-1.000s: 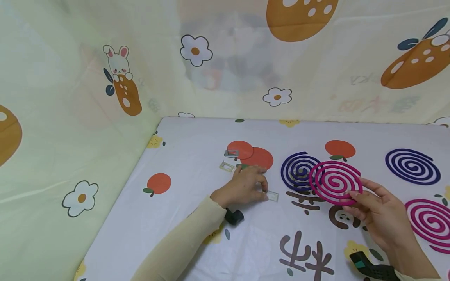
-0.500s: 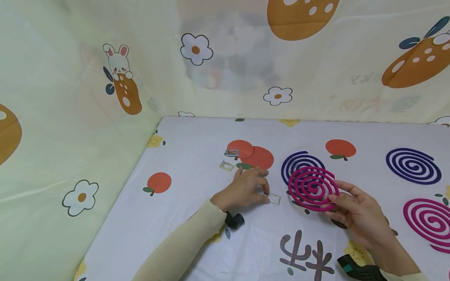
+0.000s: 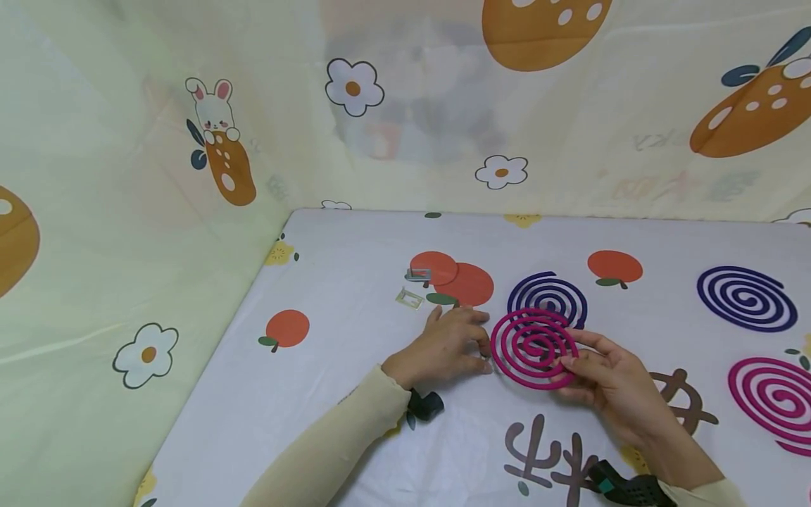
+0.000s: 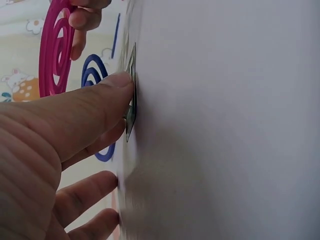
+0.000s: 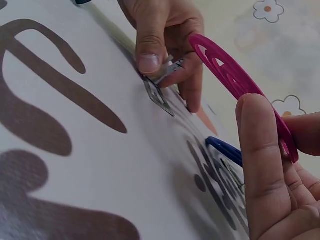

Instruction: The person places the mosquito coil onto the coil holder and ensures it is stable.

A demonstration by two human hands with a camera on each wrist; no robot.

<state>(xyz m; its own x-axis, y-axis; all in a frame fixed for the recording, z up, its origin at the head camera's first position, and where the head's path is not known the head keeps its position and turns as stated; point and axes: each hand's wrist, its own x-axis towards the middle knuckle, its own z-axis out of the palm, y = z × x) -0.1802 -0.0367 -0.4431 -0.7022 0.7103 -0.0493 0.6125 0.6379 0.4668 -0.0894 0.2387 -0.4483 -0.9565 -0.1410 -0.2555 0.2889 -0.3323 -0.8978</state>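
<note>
My left hand [image 3: 443, 345] is low over the tablecloth, pinching a small metal mosquito coil stand [image 4: 130, 120] between thumb and index finger. The stand is a thin rectangular frame with a raised tab, lying flat on the cloth. In the head view it is mostly hidden. My right hand [image 3: 611, 373] grips the edge of a pink mosquito coil [image 5: 255, 90], thumb on one face and fingers on the other. That coil is tilted in the air just right of my left fingertips. Behind it lies a dark blue mosquito coil [image 3: 514, 299], partly covered from view.
Two more metal stands, one silvery [image 3: 418, 275] and one yellowish [image 3: 410, 298], lie beyond my left hand. To the right rest another blue coil [image 3: 712, 299] and another pink coil [image 3: 738, 394]. A printed cloth wall [image 3: 412, 141] rises behind the table.
My right hand has carried the pink coil leftward and slightly down, from beside the blue coil to my left fingertips. My left hand has hardly moved.
</note>
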